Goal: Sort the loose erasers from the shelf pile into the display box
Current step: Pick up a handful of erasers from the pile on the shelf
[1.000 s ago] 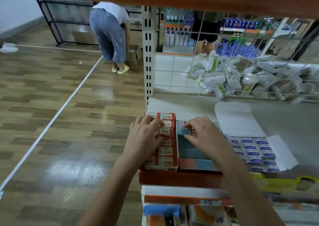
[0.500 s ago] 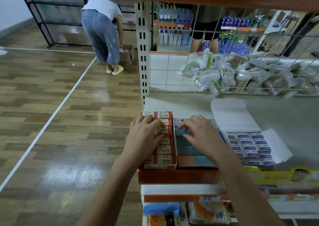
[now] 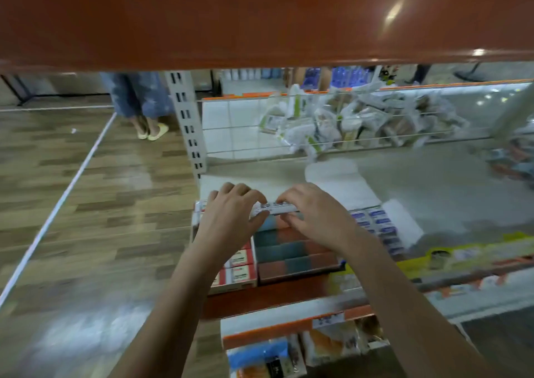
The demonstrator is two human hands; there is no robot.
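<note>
Centrally, both hands, left (image 3: 231, 218) and right (image 3: 315, 218), pinch the display box's (image 3: 297, 257) white flap (image 3: 274, 207) between curled fingers; red-and-blue erasers (image 3: 289, 247) fill it; a red-labelled eraser box (image 3: 239, 265) adjoins at 9 o'clock.

The scene is being lit evenly and softly from above; pale glare is being thrown off the wooden floor (image 3: 86, 331) and the orange shelf edge (image 3: 396, 10). Everything is being smeared by motion blur; straight lines are being bent at the edges.

Grey shelf (image 3: 433, 187) carries red-white eraser box (image 3: 237, 265), blue-red eraser box (image 3: 291, 250), blue-labelled box (image 3: 378, 227).
</note>
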